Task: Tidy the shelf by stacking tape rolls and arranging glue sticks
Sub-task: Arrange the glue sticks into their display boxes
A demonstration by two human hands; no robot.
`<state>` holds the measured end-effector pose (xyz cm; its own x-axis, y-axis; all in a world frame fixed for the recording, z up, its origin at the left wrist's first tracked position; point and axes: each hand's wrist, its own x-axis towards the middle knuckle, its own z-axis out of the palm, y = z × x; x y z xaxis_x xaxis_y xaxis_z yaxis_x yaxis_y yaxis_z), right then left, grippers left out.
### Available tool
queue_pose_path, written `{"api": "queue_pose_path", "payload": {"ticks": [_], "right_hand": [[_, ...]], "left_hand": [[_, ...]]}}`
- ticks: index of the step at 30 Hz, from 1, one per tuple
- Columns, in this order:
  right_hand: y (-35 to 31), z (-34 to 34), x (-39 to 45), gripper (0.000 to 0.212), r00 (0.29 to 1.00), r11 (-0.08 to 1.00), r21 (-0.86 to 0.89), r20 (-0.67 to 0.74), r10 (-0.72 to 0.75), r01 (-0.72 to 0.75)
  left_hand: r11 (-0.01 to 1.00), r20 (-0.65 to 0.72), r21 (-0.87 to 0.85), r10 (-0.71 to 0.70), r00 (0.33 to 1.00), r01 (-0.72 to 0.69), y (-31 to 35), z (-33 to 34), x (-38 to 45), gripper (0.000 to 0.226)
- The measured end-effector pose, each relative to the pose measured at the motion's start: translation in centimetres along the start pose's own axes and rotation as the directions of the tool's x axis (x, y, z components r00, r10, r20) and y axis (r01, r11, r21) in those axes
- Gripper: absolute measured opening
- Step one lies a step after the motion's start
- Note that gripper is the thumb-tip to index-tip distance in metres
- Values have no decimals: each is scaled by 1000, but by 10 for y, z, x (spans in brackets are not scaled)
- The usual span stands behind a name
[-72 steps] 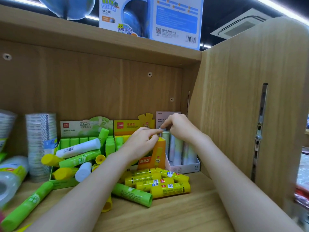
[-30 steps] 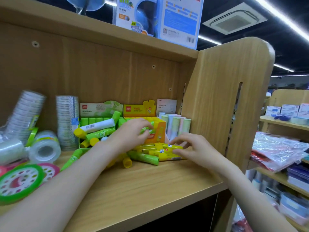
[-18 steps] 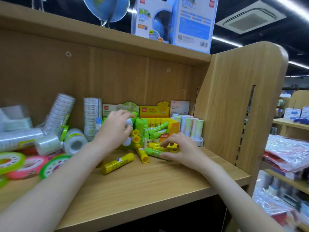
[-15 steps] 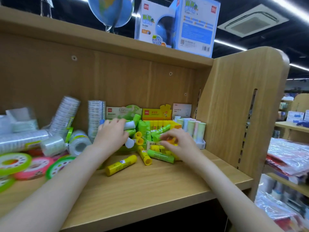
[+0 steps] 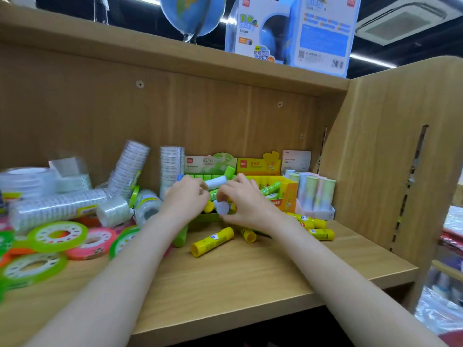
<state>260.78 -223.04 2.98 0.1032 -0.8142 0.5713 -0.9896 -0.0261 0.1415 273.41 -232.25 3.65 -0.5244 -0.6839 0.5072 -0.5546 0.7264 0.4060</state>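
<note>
Both hands work over the green display box (image 5: 205, 218) of glue sticks at the back of the wooden shelf (image 5: 225, 279). My left hand (image 5: 186, 200) curls its fingers at the end of a white glue stick (image 5: 216, 182) lying across the box. My right hand (image 5: 248, 200) pinches a second white glue stick (image 5: 222, 208), whose round end faces me. Loose yellow glue sticks (image 5: 212, 241) and a green one (image 5: 181, 237) lie on the shelf in front. Clear tape roll stacks (image 5: 127, 166) lean at the left, and coloured tape rolls (image 5: 57, 235) lie flat.
A yellow display box (image 5: 285, 196) and a box of pastel glue sticks (image 5: 316, 194) stand to the right, against the shelf's side panel (image 5: 390, 159). More yellow sticks (image 5: 318, 230) lie by them. A boxed globe (image 5: 288, 31) sits on the shelf above.
My right hand has moved left from the yellow sticks to the green box and taken a white stick. My left hand stays on the box. The view has shifted right.
</note>
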Motion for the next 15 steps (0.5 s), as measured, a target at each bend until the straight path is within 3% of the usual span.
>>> {"api": "queue_pose_path", "payload": {"ticks": [2, 5, 8, 12, 15], "right_hand": [[3, -1, -3, 21, 992, 995, 96, -126, 15, -3], [7, -12, -10, 24, 909, 924, 363, -334, 248, -119], [9, -21, -15, 11, 780, 770, 594, -359, 513, -234], [23, -34, -22, 14, 528, 526, 834, -375, 762, -167], [48, -48, -43, 17, 364, 494, 853, -412, 835, -168]], "left_hand": [[1000, 10, 28, -4, 1000, 4, -1, 1, 1, 30], [999, -1, 45, -16, 1000, 16, 1, 1, -1, 31], [999, -73, 33, -6, 997, 9, 8, 1, -2, 32], [992, -110, 46, 119, 987, -115, 22, 6, -11, 30], [962, -140, 72, 272, 952, -264, 36, 13, -14, 31]]}}
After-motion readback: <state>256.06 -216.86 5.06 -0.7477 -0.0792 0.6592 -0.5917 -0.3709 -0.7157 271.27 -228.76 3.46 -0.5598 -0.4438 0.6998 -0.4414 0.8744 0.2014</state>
